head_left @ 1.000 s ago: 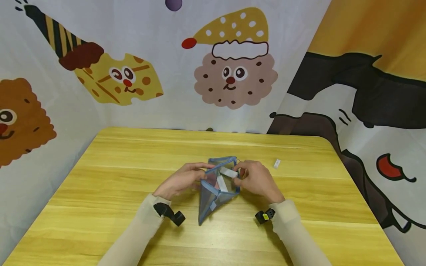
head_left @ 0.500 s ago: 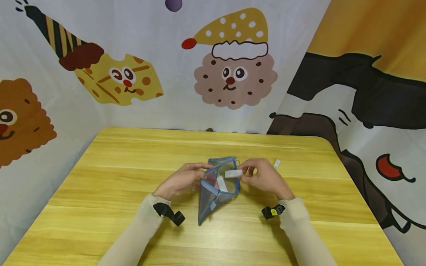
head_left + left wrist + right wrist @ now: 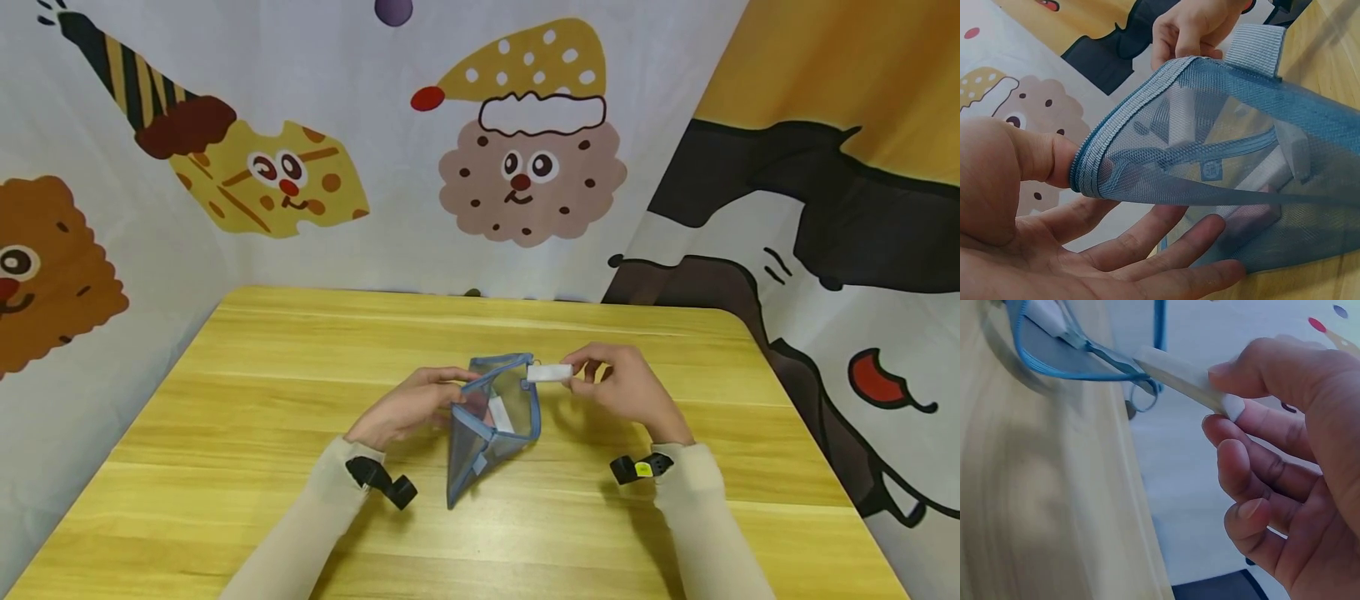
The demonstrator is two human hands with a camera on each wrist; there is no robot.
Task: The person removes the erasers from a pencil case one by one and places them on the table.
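Note:
A blue mesh zip pouch (image 3: 465, 458) stands gaping on the table, held at its left rim by my left hand (image 3: 408, 404). In the left wrist view the thumb lies on the zipper edge and the fingers spread under the mesh (image 3: 1147, 181). My right hand (image 3: 626, 383) pinches one end of a small white block (image 3: 550, 372), eraser-like in shape, between thumb and fingers. Its far end overlaps the pouch's right rim, close by a ring on the zipper (image 3: 1144, 394). Through the mesh, another white block (image 3: 500, 414) and a pinkish one (image 3: 1250, 215) show inside.
The wooden table (image 3: 225, 500) extends around both hands. Behind it hangs a white curtain (image 3: 337, 50) printed with cartoon food figures. Each wrist carries a small black camera, such as the left one (image 3: 382, 482).
My right hand has drawn the white block up and rightward out of the pouch's mouth. It now hides the small white piece seen lying on the table. The left hand and pouch stay put.

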